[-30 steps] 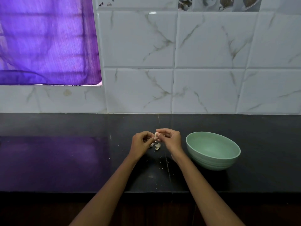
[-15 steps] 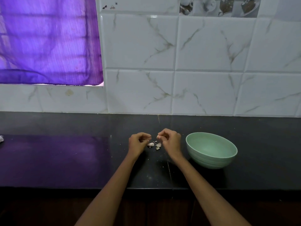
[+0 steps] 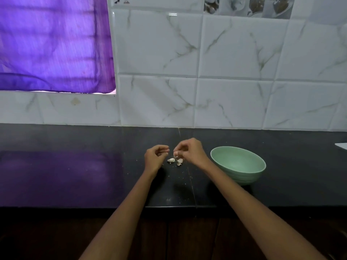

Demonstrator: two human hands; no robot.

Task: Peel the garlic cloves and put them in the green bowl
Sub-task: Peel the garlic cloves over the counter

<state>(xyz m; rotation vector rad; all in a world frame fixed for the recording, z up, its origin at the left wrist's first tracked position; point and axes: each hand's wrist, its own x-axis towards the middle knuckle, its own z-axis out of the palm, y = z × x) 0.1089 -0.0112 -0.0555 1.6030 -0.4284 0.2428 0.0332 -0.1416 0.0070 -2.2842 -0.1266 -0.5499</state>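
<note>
The green bowl (image 3: 238, 164) stands on the black counter (image 3: 75, 175), right of my hands, and looks empty. Two pale garlic pieces (image 3: 175, 160) lie on the counter between my hands. My right hand (image 3: 190, 152) hovers just above them with its fingers curled, and the fingertips pinch a small pale garlic clove (image 3: 175, 153). My left hand (image 3: 156, 157) is a little to the left, fingers curled with the thumb against them. What it holds, if anything, is hidden.
Small crumbs of garlic skin are scattered on the counter toward its front edge. A white tiled wall (image 3: 206, 72) rises behind the counter, with a purple curtain (image 3: 54, 44) at the upper left. A white object (image 3: 342, 146) shows at the right edge.
My hands held one clove together a second ago, then drew apart. My right hand has now dipped toward the pieces on the counter. The view has shifted slightly.
</note>
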